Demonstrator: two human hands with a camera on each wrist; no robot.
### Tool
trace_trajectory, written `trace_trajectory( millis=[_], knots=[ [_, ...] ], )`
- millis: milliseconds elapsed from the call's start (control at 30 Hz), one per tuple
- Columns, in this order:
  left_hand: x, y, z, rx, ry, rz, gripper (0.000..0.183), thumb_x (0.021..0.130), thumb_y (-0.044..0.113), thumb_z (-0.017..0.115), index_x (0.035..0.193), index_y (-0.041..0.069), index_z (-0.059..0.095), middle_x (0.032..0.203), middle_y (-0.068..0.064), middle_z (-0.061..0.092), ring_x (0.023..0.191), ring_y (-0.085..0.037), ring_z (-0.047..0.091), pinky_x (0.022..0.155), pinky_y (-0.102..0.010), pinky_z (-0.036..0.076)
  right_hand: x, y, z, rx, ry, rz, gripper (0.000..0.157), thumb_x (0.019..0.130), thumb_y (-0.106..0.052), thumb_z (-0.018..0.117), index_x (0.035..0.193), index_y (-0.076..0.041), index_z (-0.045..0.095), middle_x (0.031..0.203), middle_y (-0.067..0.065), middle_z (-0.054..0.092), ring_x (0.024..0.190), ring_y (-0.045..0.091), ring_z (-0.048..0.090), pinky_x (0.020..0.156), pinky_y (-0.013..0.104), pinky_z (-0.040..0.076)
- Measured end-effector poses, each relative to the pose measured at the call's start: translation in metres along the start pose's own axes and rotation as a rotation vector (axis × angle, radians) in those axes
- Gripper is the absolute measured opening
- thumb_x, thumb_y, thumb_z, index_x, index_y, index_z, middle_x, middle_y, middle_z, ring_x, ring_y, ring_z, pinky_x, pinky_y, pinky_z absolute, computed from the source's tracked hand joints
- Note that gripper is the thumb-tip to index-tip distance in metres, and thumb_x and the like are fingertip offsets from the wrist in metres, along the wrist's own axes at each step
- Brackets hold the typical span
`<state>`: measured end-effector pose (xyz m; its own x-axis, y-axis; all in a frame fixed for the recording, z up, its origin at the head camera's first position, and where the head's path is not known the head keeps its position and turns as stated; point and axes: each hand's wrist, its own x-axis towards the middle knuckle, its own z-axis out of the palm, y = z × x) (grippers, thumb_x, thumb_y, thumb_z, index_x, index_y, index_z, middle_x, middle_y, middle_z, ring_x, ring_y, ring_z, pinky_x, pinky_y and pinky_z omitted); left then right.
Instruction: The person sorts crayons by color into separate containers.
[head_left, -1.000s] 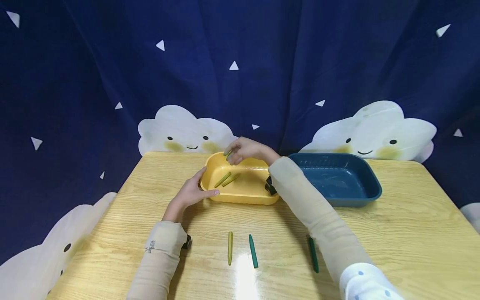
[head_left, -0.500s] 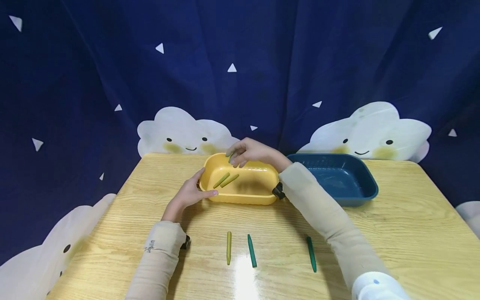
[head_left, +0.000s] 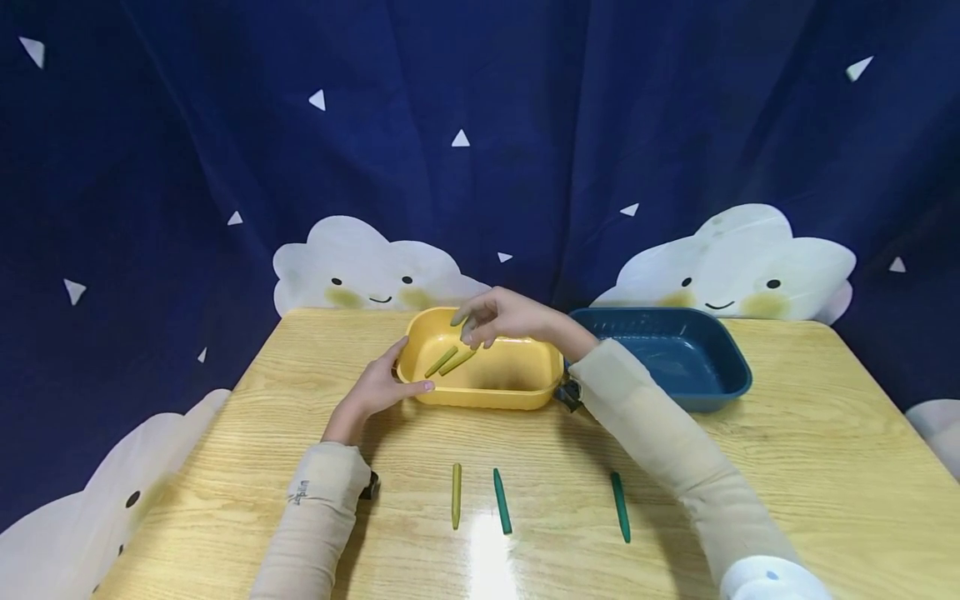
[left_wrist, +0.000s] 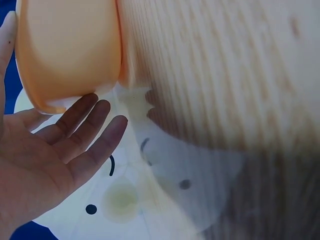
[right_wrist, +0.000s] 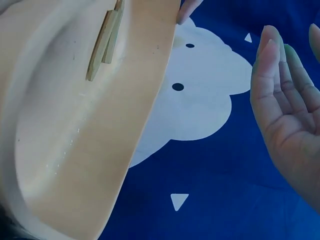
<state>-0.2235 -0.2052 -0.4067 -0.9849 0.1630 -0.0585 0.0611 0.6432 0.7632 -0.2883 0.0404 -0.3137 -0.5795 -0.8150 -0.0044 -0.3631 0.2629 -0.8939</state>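
At the left end of the yellow plastic tub (head_left: 487, 399), my left hand (head_left: 372, 388) holds the rim, thumb over the near edge and index finger toward the far corner. Seen from the left wrist, the other fingers (left_wrist: 95, 135) extend under the tub's end wall. Over the tub's back part hovers my right hand (head_left: 513, 317), palm down, thumb and fingers apart with nothing between them. Greenish smudges mark its fingertips (right_wrist: 291, 51) in the right wrist view. Two yellow crayons (head_left: 441, 362) lie side by side on the tub's floor, toward the left.
A dark blue tub (head_left: 675, 358) stands right of the yellow one, partly behind the right sleeve. Nearer on the wooden table (head_left: 825, 467) lie a yellow crayon (head_left: 456, 497), a green crayon (head_left: 502, 500) and another green crayon (head_left: 620, 507). A blue curtain (head_left: 480, 167) hangs behind.
My right hand has sunk slightly and shifted right over the yellow tub, its forearm moving off the rightmost green crayon. My left hand stays on the rim.
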Motion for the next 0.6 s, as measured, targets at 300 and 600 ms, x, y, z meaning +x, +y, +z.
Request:
trace_trajectory(
  millis=[300, 600],
  knots=[
    [-0.001, 0.000, 0.001, -0.009, 0.000, 0.005, 0.098, 0.075, 0.034, 0.074, 0.145, 0.001, 0.014, 0.133, -0.025, 0.040, 0.114, -0.033, 0.047, 0.092, -0.044, 0.040, -0.018, 0.000, 0.008, 0.035, -0.047, -0.027, 0.035, 0.085, -0.003, 0.061, 0.118, 0.006, 0.054, 0.091, 0.011, 0.065, 0.080, 0.019, 0.062, 0.069, 0.035, 0.051],
    [-0.001, 0.000, 0.001, -0.014, -0.003, 0.010, 0.097, 0.077, 0.032, 0.073, 0.145, 0.001, 0.012, 0.136, -0.025, 0.037, 0.117, -0.035, 0.044, 0.094, -0.045, 0.038, -0.033, 0.001, 0.018, 0.076, -0.055, -0.040, 0.035, 0.085, -0.001, 0.061, 0.118, 0.007, 0.053, 0.092, 0.015, 0.064, 0.080, 0.020, 0.062, 0.070, 0.040, 0.051]
  ],
)
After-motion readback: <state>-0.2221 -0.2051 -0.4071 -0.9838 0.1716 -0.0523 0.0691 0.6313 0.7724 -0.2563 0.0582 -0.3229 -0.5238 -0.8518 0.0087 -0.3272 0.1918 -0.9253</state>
